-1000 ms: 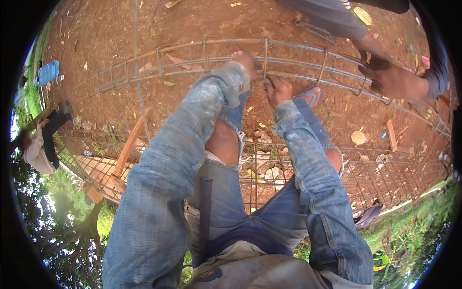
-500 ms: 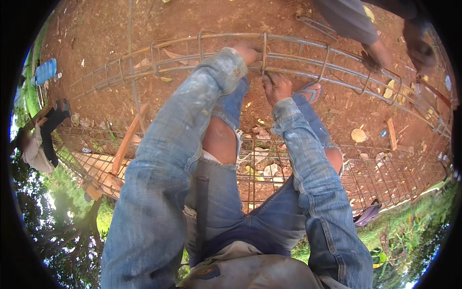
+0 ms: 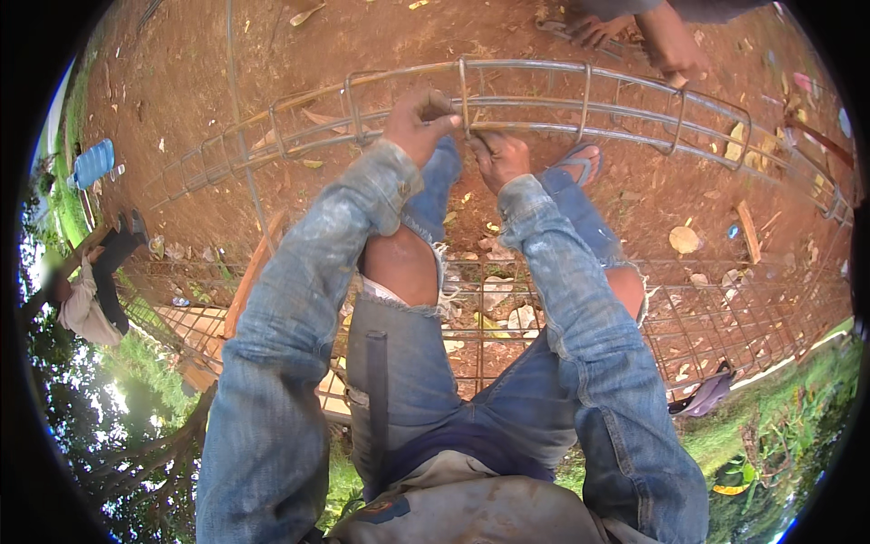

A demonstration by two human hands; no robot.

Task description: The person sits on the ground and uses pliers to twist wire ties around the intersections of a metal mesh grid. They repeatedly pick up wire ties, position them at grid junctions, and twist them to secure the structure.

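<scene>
A long cage of steel reinforcing bars with square stirrups crosses in front of me above the red soil. My left hand is at the near bars, just left of one stirrup. Its fingers are curled and its thumb points toward that stirrup; what they pinch is too small to make out. On the other side, my right hand is closed, with its fingertips at the stirrup's lower end by the nearest bar. Both hands are close together but apart.
Another person's hand is beyond the cage at upper right. Steel mesh spreads beneath my legs, with a wooden plank at left. A blue water jug lies far left near a seated person. My sandalled foot is beside the cage.
My left hand has drawn back from behind the bars, its thumb now showing. The cage and my hands sit further left in view. The other person's hands have shifted up and left.
</scene>
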